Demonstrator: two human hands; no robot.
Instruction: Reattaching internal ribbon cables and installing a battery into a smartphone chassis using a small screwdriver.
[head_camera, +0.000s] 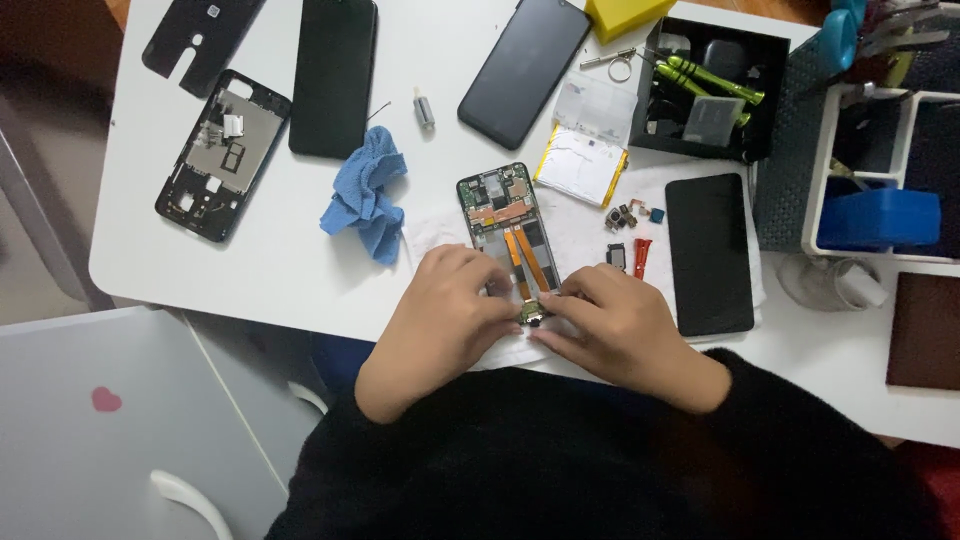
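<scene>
An opened phone body (503, 225) with a green circuit board and orange ribbon cables lies on a white cloth (575, 235) near the table's front edge. My left hand (445, 310) rests on its lower left side, fingers curled against the frame. From the right, my right hand (610, 325) pinches at the phone's bottom end, where a small part sits between the fingertips of both hands. What the fingertips grip is too small to make out.
A blue rag (365, 192), a bare phone frame (222, 155), black back covers (333, 75), a dark phone (523, 68), a battery (582, 165), small loose parts (630, 235), a black screen panel (708, 252), a black tool box (712, 88) and a white organiser (880, 170) lie around.
</scene>
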